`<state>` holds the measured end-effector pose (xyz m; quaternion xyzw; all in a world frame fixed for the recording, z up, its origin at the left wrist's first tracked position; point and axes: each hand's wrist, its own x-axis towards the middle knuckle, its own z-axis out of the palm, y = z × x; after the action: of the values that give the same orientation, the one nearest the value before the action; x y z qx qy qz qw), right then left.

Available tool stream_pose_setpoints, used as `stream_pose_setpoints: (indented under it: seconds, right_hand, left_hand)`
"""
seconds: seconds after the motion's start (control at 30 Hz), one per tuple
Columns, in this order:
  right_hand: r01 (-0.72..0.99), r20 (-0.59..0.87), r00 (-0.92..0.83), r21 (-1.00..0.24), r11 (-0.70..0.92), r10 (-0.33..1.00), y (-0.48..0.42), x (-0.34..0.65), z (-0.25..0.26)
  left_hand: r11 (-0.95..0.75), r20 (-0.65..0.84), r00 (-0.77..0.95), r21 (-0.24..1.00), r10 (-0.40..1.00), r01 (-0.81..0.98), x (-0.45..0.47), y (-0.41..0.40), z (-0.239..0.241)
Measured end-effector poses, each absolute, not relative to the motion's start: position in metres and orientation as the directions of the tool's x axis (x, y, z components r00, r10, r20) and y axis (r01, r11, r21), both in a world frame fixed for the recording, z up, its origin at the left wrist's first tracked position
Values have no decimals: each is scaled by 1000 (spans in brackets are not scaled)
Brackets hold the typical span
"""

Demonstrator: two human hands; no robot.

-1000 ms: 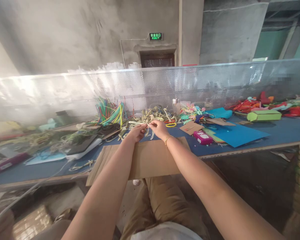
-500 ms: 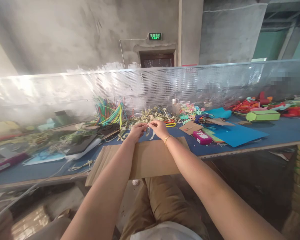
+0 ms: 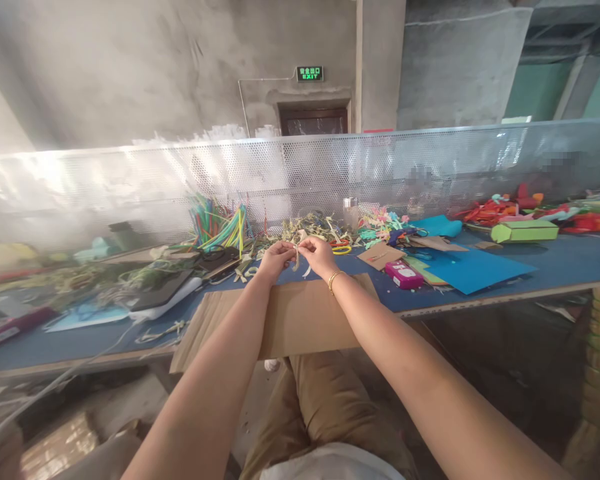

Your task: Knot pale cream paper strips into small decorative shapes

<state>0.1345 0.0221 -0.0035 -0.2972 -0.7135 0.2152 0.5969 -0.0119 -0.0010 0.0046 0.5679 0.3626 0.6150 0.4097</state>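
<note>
My left hand [image 3: 278, 257] and my right hand [image 3: 318, 255] meet fingertip to fingertip above the far edge of a cardboard sheet [image 3: 305, 320]. Both are closed in a pinch on a thin pale strip [image 3: 297, 260], whose loose ends hang between and below the fingers. Whether it is paper, straw or ribbon I cannot make out. A gold bracelet circles my right wrist. Just behind my hands lies a tangled heap of dry greenish strips [image 3: 315, 227]. A yellow ring [image 3: 342, 250], perhaps a tape roll or scissor handle, is right of my right hand.
On the blue table [image 3: 570, 263] are a magenta box [image 3: 403, 274], blue sheets [image 3: 475, 268], a green paper box [image 3: 525, 231] and coloured tubes [image 3: 225, 227]. A dark-topped white device [image 3: 165, 297] with a cable lies left. A perforated metal panel [image 3: 260, 173] borders the back.
My fingers have shifted slightly around the pale strip, and its hanging end now shows more clearly below them. The arms and the cardboard stay nearly where they were.
</note>
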Motion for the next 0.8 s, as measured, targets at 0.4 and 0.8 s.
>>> stream_pose_setpoints:
  seconds: [0.4,0.8]
  right_hand:
    - [242,709,-92,-665,706,699,19,136,-2]
    - [257,696,-101,-672,695,711,19,137,-1]
  left_hand:
    - [-389,391,-7,914,921,-116,-9,-5,7]
    - [-392,398,9,907,917,-150,-8,-9,9]
